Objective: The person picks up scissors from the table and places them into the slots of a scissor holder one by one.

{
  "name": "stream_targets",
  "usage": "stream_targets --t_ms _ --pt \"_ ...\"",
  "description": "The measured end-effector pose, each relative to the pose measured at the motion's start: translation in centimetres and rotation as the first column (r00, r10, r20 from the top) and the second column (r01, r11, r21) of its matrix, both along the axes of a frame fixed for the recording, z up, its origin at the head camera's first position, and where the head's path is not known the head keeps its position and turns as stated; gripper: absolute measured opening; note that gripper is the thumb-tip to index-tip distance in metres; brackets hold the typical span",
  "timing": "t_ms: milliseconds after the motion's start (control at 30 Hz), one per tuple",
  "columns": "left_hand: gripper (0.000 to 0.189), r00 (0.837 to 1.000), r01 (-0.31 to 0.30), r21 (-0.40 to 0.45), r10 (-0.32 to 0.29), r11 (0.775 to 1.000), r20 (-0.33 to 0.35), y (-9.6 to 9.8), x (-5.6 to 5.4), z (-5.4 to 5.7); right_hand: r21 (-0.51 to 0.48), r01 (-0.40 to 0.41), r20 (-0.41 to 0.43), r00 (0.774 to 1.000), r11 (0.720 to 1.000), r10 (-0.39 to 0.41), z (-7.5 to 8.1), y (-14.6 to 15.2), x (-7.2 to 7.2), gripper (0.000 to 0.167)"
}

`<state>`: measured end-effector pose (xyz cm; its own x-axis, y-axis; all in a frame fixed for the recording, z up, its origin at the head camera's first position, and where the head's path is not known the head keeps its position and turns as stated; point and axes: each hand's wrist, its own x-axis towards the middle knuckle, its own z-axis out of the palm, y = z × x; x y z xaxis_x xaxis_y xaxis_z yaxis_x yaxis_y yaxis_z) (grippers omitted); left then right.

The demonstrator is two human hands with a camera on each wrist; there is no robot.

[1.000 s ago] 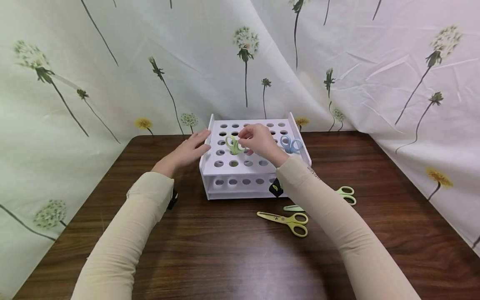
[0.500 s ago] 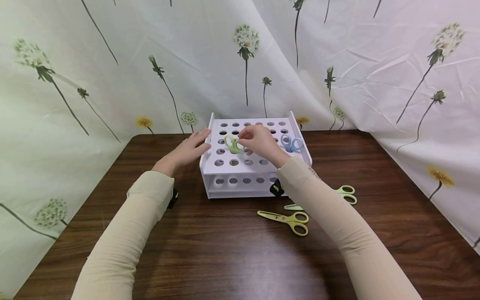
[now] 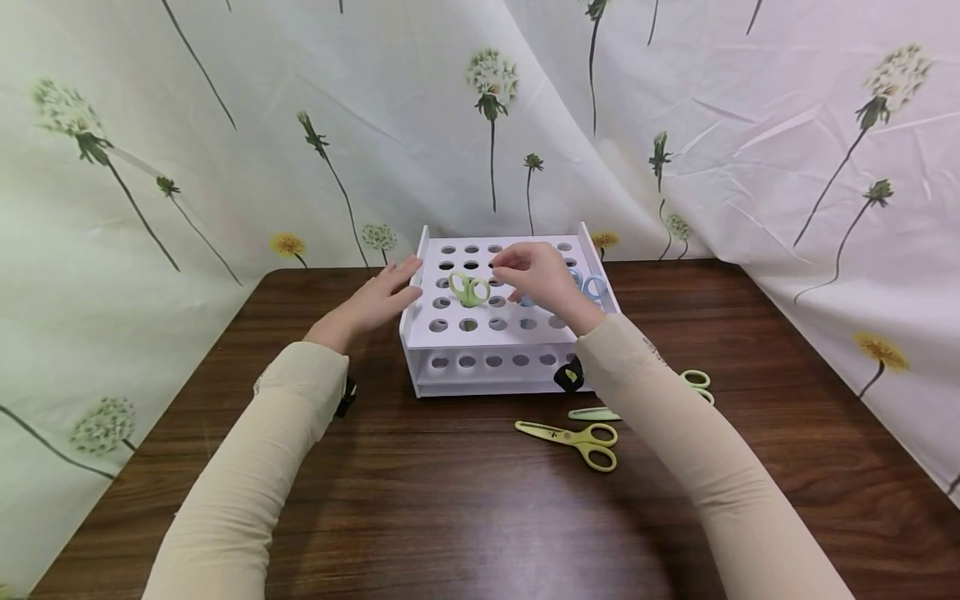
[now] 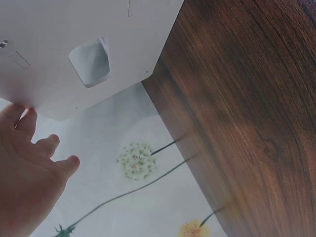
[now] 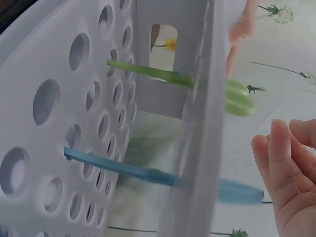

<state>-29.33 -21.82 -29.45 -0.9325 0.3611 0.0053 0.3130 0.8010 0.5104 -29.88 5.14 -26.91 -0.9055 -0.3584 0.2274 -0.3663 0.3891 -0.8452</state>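
Note:
A white two-tier rack (image 3: pixel 495 339) with rows of round holes stands on the table. My left hand (image 3: pixel 369 305) rests against its left side with fingers extended; the left wrist view shows the fingertips at the side panel. Light green scissors (image 5: pixel 239 98) stand handles up in a top hole, the blade reaching down between the tiers. Blue scissors (image 5: pixel 241 191) stand the same way farther right, partly hidden by my right hand in the head view. My right hand (image 3: pixel 543 279) hovers above the rack, loosely bent, holding nothing, just right of the green handles.
Yellow scissors (image 3: pixel 579 438) lie on the brown table (image 3: pixel 420 500) in front of the rack. Behind them lie pale green scissors (image 3: pixel 594 414), partly covered by my right sleeve (image 3: pixel 675 433). A flower-print cloth (image 3: pixel 420 125) hangs behind the table.
My right hand has let go of the green scissors' handle and moved right, now over part of the blue scissors. The green scissors stay in their hole. My left hand has not moved.

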Motion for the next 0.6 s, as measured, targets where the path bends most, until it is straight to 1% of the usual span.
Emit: stream_targets --t_ms 267,467,600 --pt "0.059 1.0 -0.005 -0.001 0.005 1.0 0.003 0.0 0.0 0.0 -0.051 0.043 0.024 0.999 0.998 -0.042 0.4 1.7 -0.1 0.02" --pt "0.059 1.0 -0.001 0.002 0.001 1.0 0.004 0.0 0.0 0.0 -0.038 0.08 0.023 0.997 0.996 -0.079 0.9 2.8 -0.1 0.02" --pt "0.059 1.0 0.001 0.003 -0.001 1.0 0.0 0.0 -0.1 0.0 -0.053 0.094 0.033 0.995 0.994 -0.092 1.2 3.5 0.1 0.021"
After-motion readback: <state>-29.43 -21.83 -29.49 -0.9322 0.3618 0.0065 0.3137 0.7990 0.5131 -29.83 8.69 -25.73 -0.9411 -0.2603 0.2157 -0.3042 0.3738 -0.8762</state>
